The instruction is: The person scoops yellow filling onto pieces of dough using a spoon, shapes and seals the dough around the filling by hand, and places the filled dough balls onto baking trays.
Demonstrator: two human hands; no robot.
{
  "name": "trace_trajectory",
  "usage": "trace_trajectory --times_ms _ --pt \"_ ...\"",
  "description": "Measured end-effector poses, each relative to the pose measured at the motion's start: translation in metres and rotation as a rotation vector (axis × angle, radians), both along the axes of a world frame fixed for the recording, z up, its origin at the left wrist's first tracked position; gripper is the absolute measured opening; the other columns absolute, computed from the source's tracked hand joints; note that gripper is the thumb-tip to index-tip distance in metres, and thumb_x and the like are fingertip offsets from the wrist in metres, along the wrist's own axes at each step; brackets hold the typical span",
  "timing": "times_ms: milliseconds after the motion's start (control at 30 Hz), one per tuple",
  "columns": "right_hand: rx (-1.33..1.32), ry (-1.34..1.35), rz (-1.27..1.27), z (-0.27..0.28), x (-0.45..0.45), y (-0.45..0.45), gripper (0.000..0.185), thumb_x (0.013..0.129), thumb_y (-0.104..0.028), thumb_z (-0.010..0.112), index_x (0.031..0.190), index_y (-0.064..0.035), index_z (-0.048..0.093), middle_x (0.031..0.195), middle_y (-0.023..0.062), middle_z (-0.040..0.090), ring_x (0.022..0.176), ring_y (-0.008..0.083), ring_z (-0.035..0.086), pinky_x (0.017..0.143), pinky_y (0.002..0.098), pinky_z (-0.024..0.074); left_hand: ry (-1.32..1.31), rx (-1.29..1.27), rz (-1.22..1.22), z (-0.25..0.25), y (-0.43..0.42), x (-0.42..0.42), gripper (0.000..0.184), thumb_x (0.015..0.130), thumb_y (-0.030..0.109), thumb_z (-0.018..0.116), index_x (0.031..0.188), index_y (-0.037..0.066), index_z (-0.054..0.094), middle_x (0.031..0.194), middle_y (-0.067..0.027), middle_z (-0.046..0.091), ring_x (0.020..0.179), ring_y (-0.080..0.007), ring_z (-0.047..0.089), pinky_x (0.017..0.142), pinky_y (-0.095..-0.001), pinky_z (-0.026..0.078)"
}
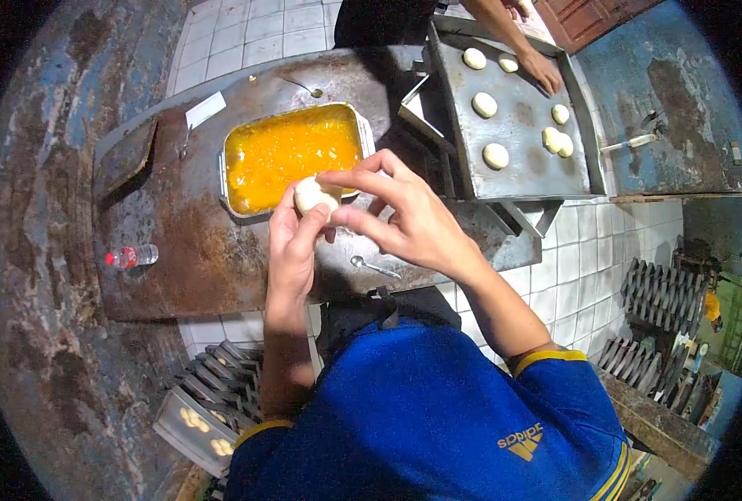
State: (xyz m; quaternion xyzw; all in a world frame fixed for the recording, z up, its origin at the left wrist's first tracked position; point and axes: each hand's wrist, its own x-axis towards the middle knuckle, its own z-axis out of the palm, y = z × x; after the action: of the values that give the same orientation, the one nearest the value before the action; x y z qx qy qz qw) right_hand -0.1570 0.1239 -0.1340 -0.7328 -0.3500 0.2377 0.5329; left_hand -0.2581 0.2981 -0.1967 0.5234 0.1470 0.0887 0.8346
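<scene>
A pale dough ball (311,195) is held up between both hands, over the near right edge of a metal tray (223,171) of orange-yellow filling (283,154). My left hand (291,238) has its fingers and thumb wrapped round the ball. The index finger and thumb of my right hand (408,213) touch the ball from the right. A metal spoon (375,266) lies on the worn table (195,267) just below my hands.
At the upper right, a co-worker's hand (542,71) reaches into a large baking tray (513,179) holding several dough balls. A red-capped bottle (133,255) lies on the left. Further things are a white card (205,110), a dark pan (129,163) and, below, a dough tray (189,442).
</scene>
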Motion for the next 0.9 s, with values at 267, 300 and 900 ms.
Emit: trace_trajectory --times_ms 267,300,900 --pt "0.124 -0.510 0.087 0.003 0.035 -0.070 0.060 0.083 -0.038 0.087 0.135 -0.0127 0.070 0.121 0.0131 0.064 0.114 0.0354 0.065 0.096 0.0443 0.0565 0.045 -0.062 -0.134 0.024 -0.074 0.028 0.049 0.099 0.017 0.059 0.144 -0.002 0.052 0.121 -0.0067 0.064 0.102 -0.0109 0.061 0.087 -0.0258 0.049" --pt "0.183 -0.481 0.064 0.003 0.039 -0.078 0.054 0.084 -0.035 0.087 0.130 -0.0112 0.073 0.115 0.0118 0.067 0.109 0.0335 0.068 0.093 0.0418 0.0577 0.057 -0.044 -0.169 0.030 -0.082 0.032 0.048 0.099 0.017 0.059 0.143 -0.002 0.052 0.119 -0.0058 0.064 0.097 -0.0090 0.061 0.082 -0.0241 0.050" --pt "1.009 0.535 -0.499 -0.034 0.040 -0.180 0.041 0.093 -0.002 0.080 0.130 -0.0059 0.063 0.121 0.0015 0.070 0.105 0.0128 0.069 0.090 0.0276 0.0583 -0.351 0.023 -0.155 0.099 -0.261 0.134 0.036 0.086 0.001 0.073 0.119 0.000 0.059 0.100 -0.0075 0.070 0.100 -0.0145 0.068 0.096 -0.0303 0.054"
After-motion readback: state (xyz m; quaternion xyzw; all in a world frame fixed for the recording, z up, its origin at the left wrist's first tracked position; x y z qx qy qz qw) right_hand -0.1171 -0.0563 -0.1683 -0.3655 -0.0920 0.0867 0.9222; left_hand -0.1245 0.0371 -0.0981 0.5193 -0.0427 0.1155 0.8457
